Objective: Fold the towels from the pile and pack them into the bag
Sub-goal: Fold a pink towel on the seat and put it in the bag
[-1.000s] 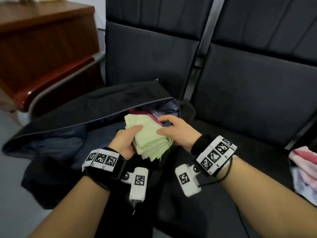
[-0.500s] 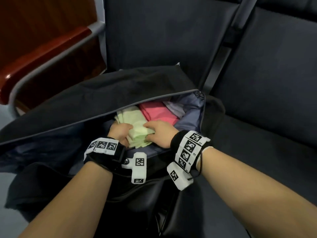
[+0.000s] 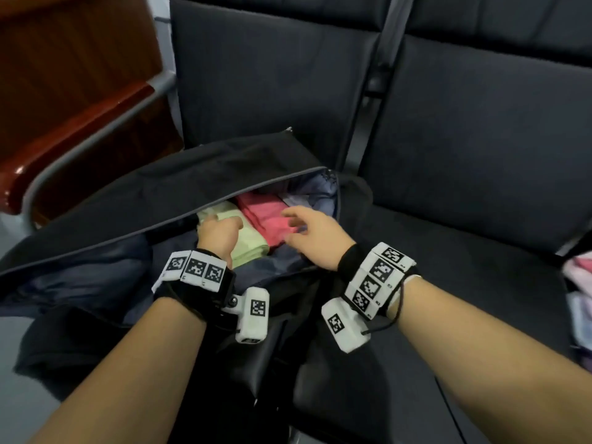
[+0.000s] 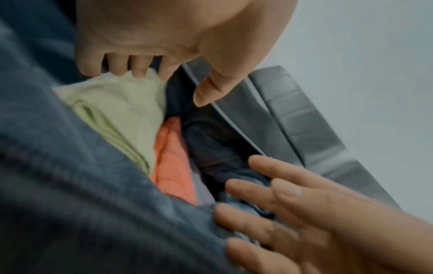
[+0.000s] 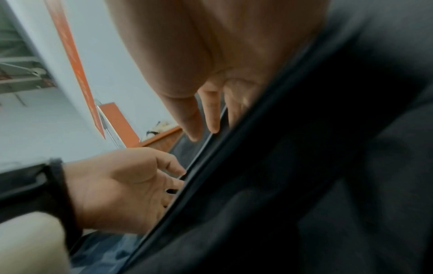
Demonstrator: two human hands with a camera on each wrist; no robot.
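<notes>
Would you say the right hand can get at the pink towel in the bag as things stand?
Probably yes: the right hand hovers open just over the pink towel, the bag gapes open, and the left hand rests aside on the green towel.

A black bag (image 3: 198, 174) with a dark blue lining and grey zip edge holds a pale green towel (image 3: 248, 241) beside a coral-pink towel (image 3: 267, 216); black wrist bands (image 3: 347, 261) carry white blocks printed with black-and-white square codes (image 3: 378, 280); the seats (image 3: 480, 129) are black, the armrest (image 3: 80, 136) reddish-brown wood on grey metal
</notes>
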